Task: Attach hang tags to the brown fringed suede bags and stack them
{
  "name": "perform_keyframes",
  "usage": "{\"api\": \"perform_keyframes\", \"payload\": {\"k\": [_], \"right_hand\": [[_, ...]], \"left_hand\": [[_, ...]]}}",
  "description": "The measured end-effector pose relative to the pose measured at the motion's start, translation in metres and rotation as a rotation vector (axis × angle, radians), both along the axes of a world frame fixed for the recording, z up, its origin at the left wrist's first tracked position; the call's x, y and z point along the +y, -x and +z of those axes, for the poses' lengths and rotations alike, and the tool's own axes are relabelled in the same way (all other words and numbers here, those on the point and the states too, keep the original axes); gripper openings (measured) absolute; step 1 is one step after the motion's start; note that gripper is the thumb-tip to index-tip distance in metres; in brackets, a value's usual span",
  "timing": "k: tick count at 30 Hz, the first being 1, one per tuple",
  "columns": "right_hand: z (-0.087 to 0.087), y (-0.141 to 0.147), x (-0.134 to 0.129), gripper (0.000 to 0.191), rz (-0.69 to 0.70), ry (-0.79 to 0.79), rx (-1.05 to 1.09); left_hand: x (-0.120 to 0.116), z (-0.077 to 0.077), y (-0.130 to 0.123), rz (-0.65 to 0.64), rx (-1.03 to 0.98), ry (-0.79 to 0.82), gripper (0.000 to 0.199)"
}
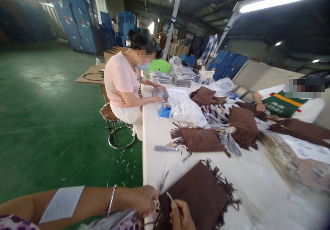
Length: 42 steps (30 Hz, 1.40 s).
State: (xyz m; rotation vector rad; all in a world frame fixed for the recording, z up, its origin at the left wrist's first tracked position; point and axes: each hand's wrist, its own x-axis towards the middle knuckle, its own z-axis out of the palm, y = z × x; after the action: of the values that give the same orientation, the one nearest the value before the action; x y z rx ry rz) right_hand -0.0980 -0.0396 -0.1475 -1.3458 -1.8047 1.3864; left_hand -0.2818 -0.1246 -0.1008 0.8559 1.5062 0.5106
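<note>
A dark brown suede-like pouch with fringe [198, 192] lies at the table's near edge in front of me. My left hand [145, 199] is closed at its left corner, beside a small metal ring or pull. What those fingers hold is too small to make out. My right hand [181, 215] pinches a thin white strip [169, 196] at the same corner, thumb and finger together. A thin greyish tag or packet [164, 180] lies just above the corner. Grey plastic packaging [110, 221] shows below my left forearm, partly cut off by the frame.
More brown fringed pouches [202, 140] lie across the white table [152, 164], with a clear plastic bag [187, 109] and a blue holder [164, 111]. A co-worker in pink [121, 78] sits on the left, handling grey packets. Another person [288, 101] works at the right.
</note>
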Motion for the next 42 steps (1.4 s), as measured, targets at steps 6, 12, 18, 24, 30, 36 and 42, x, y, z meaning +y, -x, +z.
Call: {"api": "perform_keyframes", "payload": {"k": [6,12,18,24,30,36,42], "right_hand": [[0.045,-0.012,-0.010,0.045,0.097,0.007,-0.152],[0.074,-0.023,-0.034,0.039,0.130,-0.125,-0.221],[0.073,-0.019,-0.040,0.028,0.316,-0.417,-0.366],[0.069,-0.007,-0.037,0.028,0.431,-0.636,-0.476],[0.073,0.001,-0.034,0.028,0.510,-0.728,-0.525],[0.079,0.015,-0.033,0.033,0.530,-0.754,-0.565],[0.074,0.017,-0.036,0.030,0.543,-0.759,-0.599]], "left_hand": [[-0.007,-0.005,-0.007,0.181,-0.101,-0.053,0.041],[-0.019,-0.001,-0.003,0.131,-0.291,-0.044,0.022],[-0.025,-0.010,-0.005,0.179,-0.279,-0.074,0.036],[-0.030,-0.016,-0.005,0.139,-0.272,-0.123,0.037],[-0.033,-0.009,0.000,0.065,-0.170,-0.217,0.024],[-0.032,-0.003,0.003,-0.005,0.003,-0.280,0.021],[-0.032,0.000,0.005,-0.009,0.001,-0.291,0.020]]}}
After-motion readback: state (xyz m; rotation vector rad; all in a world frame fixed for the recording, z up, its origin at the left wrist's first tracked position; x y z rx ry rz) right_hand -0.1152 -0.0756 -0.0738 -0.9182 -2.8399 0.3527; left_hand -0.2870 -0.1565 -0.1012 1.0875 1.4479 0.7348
